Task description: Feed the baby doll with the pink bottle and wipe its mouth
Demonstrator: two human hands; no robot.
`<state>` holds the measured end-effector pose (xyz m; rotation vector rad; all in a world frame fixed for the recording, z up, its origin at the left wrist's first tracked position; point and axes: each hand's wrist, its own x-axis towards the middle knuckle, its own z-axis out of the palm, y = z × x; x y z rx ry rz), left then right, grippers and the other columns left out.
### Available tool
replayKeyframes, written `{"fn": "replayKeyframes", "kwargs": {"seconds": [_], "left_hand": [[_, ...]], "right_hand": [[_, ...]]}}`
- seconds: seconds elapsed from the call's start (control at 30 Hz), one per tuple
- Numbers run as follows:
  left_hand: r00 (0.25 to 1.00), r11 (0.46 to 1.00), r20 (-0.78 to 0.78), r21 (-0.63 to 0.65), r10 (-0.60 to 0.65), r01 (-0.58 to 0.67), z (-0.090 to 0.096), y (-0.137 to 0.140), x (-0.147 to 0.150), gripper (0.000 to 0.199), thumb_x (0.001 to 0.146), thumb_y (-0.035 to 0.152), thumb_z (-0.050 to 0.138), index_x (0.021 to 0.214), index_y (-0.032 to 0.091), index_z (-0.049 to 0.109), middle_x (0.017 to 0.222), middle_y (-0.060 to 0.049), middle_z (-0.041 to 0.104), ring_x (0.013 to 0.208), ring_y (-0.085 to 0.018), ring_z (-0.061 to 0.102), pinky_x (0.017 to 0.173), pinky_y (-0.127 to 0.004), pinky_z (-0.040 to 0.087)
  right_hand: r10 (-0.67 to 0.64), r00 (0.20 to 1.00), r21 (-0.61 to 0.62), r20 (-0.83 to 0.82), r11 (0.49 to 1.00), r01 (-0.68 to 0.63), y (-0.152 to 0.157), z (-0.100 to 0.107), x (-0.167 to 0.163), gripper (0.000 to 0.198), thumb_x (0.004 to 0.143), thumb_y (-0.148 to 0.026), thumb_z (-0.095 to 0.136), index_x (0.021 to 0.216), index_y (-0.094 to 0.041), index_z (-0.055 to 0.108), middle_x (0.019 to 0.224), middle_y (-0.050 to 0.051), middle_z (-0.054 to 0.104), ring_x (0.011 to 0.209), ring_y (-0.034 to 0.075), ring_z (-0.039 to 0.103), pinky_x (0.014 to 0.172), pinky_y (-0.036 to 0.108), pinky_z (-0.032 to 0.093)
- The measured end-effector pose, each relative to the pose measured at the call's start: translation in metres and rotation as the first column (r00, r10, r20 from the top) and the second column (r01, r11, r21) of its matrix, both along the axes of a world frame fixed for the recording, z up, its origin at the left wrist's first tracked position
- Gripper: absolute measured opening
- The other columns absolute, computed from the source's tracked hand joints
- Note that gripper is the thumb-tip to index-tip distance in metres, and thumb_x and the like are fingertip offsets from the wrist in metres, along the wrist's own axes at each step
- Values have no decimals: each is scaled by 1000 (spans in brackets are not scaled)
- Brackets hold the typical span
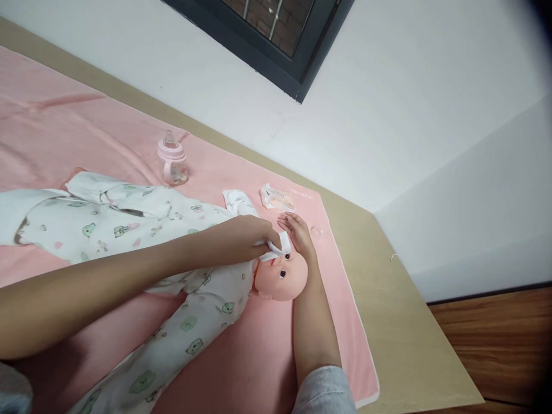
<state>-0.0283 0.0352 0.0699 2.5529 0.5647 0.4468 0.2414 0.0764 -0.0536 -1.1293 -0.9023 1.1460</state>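
Note:
A baby doll [282,284] lies on its back in white clothes [142,221] printed with small green and pink figures. My left hand [252,238] reaches across its chest from the left. Its closed fingers pinch a folded white wipe [282,244], which lies against the lower part of the doll's face. My right hand [297,231] rests beyond the doll's head, its fingers stretched out and nothing visible in them. The right forearm passes close along the top of the head. Just past the right fingertips is a small clear plastic packet [278,198].
A pink mat [345,322] with a white edge covers much of the light wooden table [388,322]. A pink-lidded baby bottle [172,161] stands upright behind the doll. A small clear object [317,231] lies right of my right hand. White walls and a dark-framed window [297,69] rise behind.

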Motion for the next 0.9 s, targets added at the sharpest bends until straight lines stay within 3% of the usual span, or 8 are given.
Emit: {"fn": "replayKeyframes", "kwargs": {"seconds": [0.13, 0.3, 0.4, 0.53, 0.63, 0.7, 0.77, 0.9], "left_hand": [[999, 998, 14, -28, -50, 51, -3, 4, 1, 33, 84, 16, 47, 97, 25, 76, 89, 0, 71, 83, -19, 65, 72, -25, 47], [1000, 999, 22, -33, -12, 13, 2, 6, -3, 31, 87, 22, 47, 97, 26, 75, 94, 0, 72, 83, -19, 66, 71, -26, 46], [999, 999, 32, -41, 16, -15, 9, 8, -7, 32, 88, 23, 46, 102, 26, 74, 101, 0, 71, 93, -20, 66, 77, -27, 47], [993, 999, 115, -24, 37, -35, 16, 14, -13, 32, 88, 24, 46, 102, 24, 74, 110, -1, 69, 100, -20, 64, 85, -27, 47], [980, 998, 191, -27, 63, -59, 18, 19, -17, 29, 90, 28, 47, 100, 25, 75, 116, 0, 68, 106, -20, 64, 89, -27, 47], [971, 997, 224, -28, 82, -78, 17, 22, -20, 27, 90, 31, 50, 100, 27, 75, 121, 1, 66, 110, -20, 63, 90, -27, 47], [967, 996, 236, -21, 91, -88, 16, 25, -22, 27, 90, 33, 51, 102, 27, 75, 127, 1, 64, 112, -20, 62, 91, -27, 48], [963, 995, 251, 0, 97, -101, 13, 32, -26, 30, 90, 35, 50, 105, 26, 74, 129, -1, 64, 112, -22, 62, 92, -30, 48]], "right_hand": [[2, 1000, 5, -9, 1000, -2, 0, 0, 0, 31, 71, -29, 75, 97, -19, 63, 96, 5, 73, 94, 18, 71, 107, 40, 50], [5, 1000, -6, -12, 1000, -5, -2, 0, -3, 33, 71, -33, 76, 97, -19, 64, 97, 5, 73, 90, 15, 70, 102, 36, 52], [7, 999, -31, 33, 999, -6, -4, 11, -4, 35, 72, -35, 76, 100, -20, 64, 100, 4, 73, 91, 14, 69, 96, 32, 53], [-2, 982, 43, 187, 999, -7, -14, 57, -7, 32, 75, -37, 73, 103, -22, 66, 104, 2, 72, 72, 8, 62, 80, 26, 54], [95, 936, 158, 339, 975, -157, -35, 104, -19, 31, 82, -40, 68, 110, -25, 65, 114, 2, 70, 66, 6, 56, 73, 25, 52], [166, 867, 200, 470, 936, -288, -53, 132, -34, 32, 84, -38, 67, 113, -25, 65, 118, 4, 69, 77, 10, 60, 71, 26, 53], [216, 777, 168, 592, 909, -381, -71, 151, -51, 36, 83, -36, 69, 117, -26, 64, 125, 5, 66, 77, 12, 60, 73, 29, 54], [146, 597, 117, 788, 918, -379, -91, 164, -79, 37, 85, -29, 66, 122, -29, 62, 132, 4, 61, 76, 10, 62, 88, 36, 54]]}}
